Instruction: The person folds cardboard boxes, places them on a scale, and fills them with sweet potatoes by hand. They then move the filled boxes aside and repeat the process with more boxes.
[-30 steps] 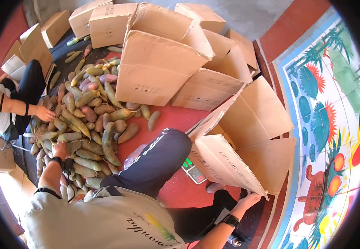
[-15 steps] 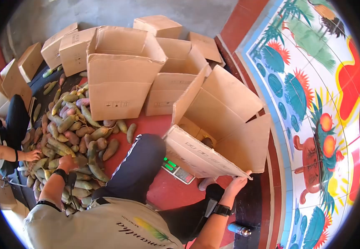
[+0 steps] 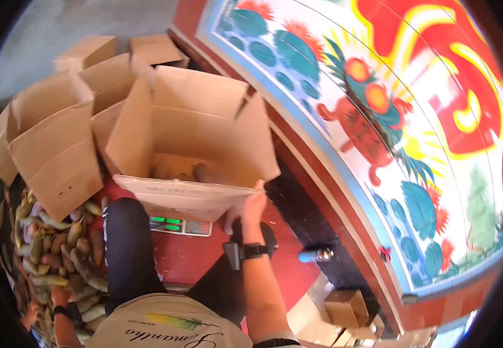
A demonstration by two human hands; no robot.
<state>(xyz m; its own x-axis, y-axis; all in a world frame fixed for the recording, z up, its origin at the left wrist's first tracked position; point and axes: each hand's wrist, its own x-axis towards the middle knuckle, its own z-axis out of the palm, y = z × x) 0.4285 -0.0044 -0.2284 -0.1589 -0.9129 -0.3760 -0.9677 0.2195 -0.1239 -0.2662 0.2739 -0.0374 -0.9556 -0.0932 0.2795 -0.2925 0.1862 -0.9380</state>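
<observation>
Head view, right hand gripped flat front flap of brown cardboard box, left hand among oblong mottled fruits, grip unclear.

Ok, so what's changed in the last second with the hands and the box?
Mostly the view: the head turned right, so the open box on the scale now sits centre. The right hand keeps gripping the box's near flap at its right end. The left hand stays down on the fruit pile; nothing was let go.
</observation>
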